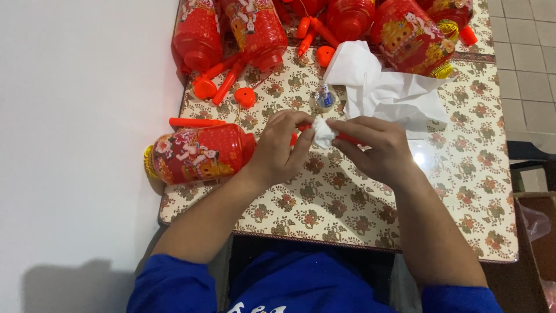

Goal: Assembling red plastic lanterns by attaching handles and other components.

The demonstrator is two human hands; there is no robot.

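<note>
Head view: I see my left hand (282,149) and right hand (373,148) pinching a white tissue wad (322,133) around a red stick (347,138) over the worktop (463,191) middle, a red lantern (200,153) lying at its left edge.

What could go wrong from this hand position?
1. Both hands, left hand and right hand, pinch a small white wad around a thin red stick; a hard twist might snap it.
2. The red lantern lies on its side at the table edge beside the left wrist; a nudge may roll it off.
3. The small bottle stands close ahead and might be knocked over.
</note>
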